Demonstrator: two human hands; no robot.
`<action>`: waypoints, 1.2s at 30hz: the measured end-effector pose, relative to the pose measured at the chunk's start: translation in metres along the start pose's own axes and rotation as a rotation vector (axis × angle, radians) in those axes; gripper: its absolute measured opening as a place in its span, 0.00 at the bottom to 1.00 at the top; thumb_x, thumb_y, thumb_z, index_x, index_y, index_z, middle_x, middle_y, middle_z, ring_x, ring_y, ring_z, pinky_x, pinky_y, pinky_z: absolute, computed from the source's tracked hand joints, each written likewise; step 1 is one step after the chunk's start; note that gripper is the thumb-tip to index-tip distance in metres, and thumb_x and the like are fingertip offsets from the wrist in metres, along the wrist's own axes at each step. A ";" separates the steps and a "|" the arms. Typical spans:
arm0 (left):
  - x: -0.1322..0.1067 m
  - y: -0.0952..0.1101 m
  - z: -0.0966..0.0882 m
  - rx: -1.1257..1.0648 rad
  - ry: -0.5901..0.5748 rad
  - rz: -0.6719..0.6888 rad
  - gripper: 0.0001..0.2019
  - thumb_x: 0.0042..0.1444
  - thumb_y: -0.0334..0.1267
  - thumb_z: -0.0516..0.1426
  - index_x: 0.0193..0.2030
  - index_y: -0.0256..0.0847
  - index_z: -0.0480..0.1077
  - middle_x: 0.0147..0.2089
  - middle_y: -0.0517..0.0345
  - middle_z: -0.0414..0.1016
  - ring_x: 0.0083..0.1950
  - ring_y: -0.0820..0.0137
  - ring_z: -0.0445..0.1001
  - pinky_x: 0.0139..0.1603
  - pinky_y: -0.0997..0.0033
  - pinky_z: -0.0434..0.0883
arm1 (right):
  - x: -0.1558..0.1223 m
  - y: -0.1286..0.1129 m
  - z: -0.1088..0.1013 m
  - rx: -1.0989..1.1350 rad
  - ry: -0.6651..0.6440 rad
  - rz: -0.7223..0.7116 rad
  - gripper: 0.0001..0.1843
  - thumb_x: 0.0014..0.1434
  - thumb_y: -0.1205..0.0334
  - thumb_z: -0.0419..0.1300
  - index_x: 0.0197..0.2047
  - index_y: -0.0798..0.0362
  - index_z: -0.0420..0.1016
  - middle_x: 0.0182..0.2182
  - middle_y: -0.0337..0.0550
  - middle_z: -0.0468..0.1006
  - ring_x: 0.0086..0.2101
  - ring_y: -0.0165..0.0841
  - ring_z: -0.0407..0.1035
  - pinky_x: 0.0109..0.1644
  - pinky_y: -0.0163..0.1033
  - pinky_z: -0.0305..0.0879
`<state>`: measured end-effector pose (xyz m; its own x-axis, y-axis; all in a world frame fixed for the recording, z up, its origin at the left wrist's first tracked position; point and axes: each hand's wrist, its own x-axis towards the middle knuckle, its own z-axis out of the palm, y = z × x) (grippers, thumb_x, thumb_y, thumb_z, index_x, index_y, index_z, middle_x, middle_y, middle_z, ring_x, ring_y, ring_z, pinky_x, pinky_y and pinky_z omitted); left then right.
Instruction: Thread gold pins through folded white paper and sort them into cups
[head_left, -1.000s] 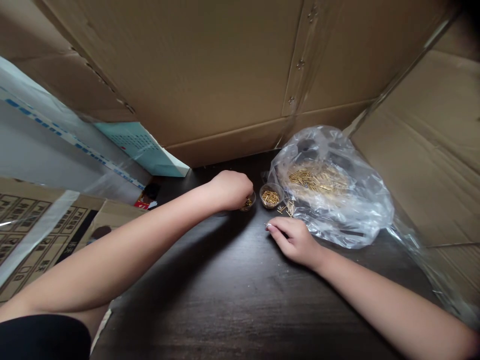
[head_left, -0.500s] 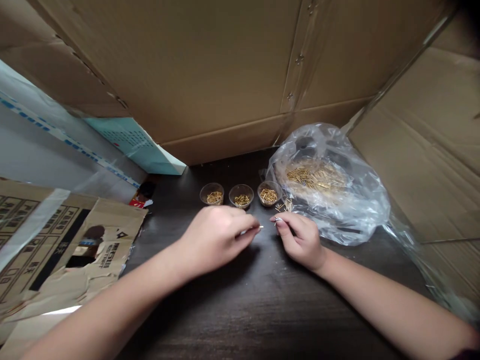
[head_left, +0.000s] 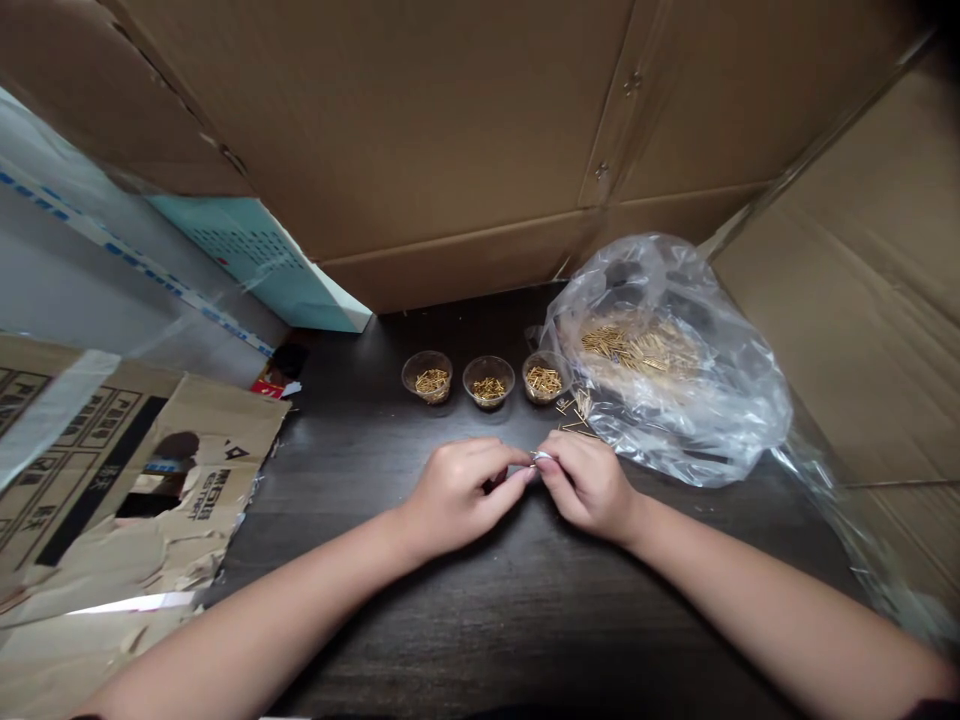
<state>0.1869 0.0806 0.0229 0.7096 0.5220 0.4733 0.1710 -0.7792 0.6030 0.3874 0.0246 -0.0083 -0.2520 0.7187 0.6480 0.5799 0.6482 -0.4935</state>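
Observation:
My left hand [head_left: 463,492] and my right hand [head_left: 589,482] meet fingertip to fingertip over the dark wooden table [head_left: 525,620]. Both are pinched closed around something tiny between the fingertips; it is too small to name. Beyond them stand three small clear cups in a row, the left cup [head_left: 427,376], the middle cup [head_left: 488,381] and the right cup [head_left: 543,377], each holding small gold pins. A few loose gold pins [head_left: 574,410] lie on the table just beyond my right hand.
A crumpled clear plastic bag [head_left: 675,370] with a heap of gold pins lies at the right. Cardboard walls [head_left: 450,150] close in the back and right. Printed, torn cardboard [head_left: 135,480] and a light blue sheet [head_left: 255,260] are at the left.
My left hand drew back from the middle cup toward me and joined my right hand; the fingertips now touch. The right hand shifted only slightly.

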 end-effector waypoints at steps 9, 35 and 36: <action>-0.009 -0.005 0.018 -0.662 -0.044 -0.390 0.15 0.72 0.40 0.48 0.64 0.44 0.59 0.47 0.55 0.74 0.26 0.81 0.67 0.29 0.78 0.71 | 0.002 -0.002 -0.005 0.003 0.124 0.068 0.05 0.67 0.73 0.53 0.39 0.54 0.65 0.27 0.39 0.67 0.27 0.28 0.62 0.32 0.35 0.59; -0.011 -0.005 0.017 -0.147 -0.017 -0.130 0.01 0.64 0.31 0.57 0.42 0.37 0.68 0.34 0.60 0.72 0.33 0.77 0.68 0.35 0.78 0.64 | -0.004 0.001 0.004 0.049 -0.105 0.056 0.04 0.67 0.72 0.54 0.39 0.55 0.64 0.29 0.40 0.68 0.30 0.30 0.60 0.35 0.37 0.57; -0.011 -0.006 0.017 -0.151 -0.011 -0.120 0.02 0.64 0.30 0.57 0.42 0.37 0.68 0.34 0.60 0.72 0.33 0.77 0.68 0.34 0.78 0.65 | -0.004 0.001 0.004 0.054 -0.120 0.058 0.05 0.67 0.72 0.53 0.39 0.55 0.63 0.29 0.40 0.68 0.30 0.30 0.60 0.35 0.37 0.57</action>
<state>0.1898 0.0740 0.0028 0.6977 0.6038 0.3855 0.1508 -0.6498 0.7450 0.3860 0.0230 -0.0133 -0.3119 0.7785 0.5447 0.5549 0.6146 -0.5607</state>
